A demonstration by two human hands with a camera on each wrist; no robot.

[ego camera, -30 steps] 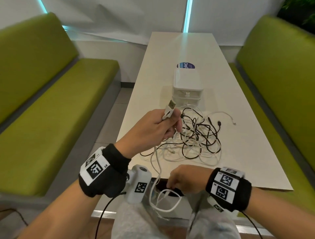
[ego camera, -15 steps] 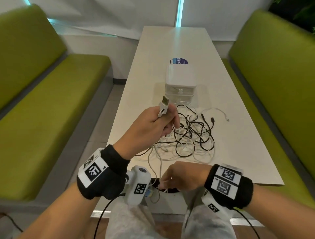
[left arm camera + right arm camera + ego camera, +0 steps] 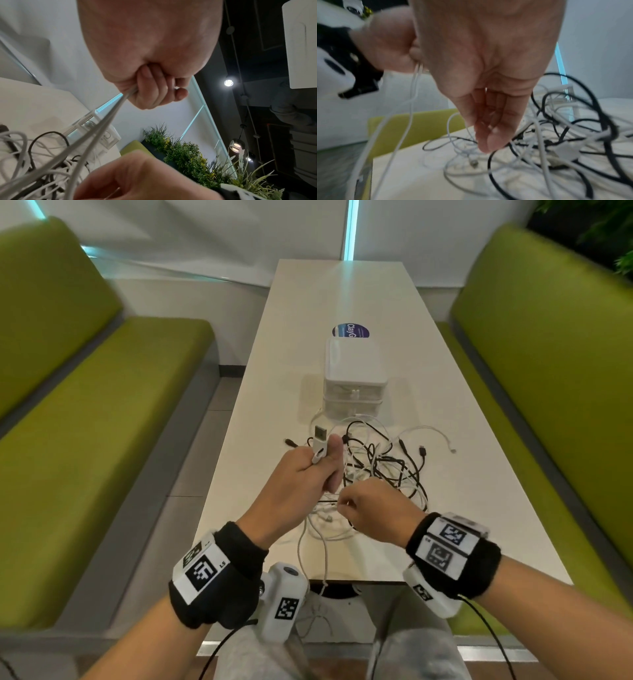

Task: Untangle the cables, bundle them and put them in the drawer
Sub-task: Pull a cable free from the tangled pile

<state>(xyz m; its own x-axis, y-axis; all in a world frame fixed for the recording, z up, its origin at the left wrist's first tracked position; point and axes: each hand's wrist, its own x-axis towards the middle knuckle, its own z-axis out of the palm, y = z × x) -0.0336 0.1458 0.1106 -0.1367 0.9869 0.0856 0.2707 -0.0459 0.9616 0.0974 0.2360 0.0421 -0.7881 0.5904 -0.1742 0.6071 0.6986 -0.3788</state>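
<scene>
A tangle of black and white cables [image 3: 383,470] [image 3: 556,142] lies on the white table [image 3: 479,525] in front of a small white drawer unit [image 3: 354,378] whose drawers look closed. My left hand [image 3: 301,474] [image 3: 150,88] grips a white cable, its USB plug [image 3: 320,436] sticking up beside the thumb. Two strands [image 3: 106,121] run from that fist down over the table's front edge [image 3: 313,549]. My right hand [image 3: 373,508] hovers just under the left fist, over the tangle. Its fingers [image 3: 488,128] hang straight and hold nothing that I can see; its thumb is hidden.
Green padded benches [image 3: 85,440] [image 3: 548,405] flank the table. A round blue sticker [image 3: 351,331] lies behind the drawer unit. The far half of the table is bare. Potted plants [image 3: 188,155] stand beyond the right bench.
My right hand rose from below the table's front edge to just under my left fist, bringing the white cable's slack up. The left hand kept its grip on the plug end.
</scene>
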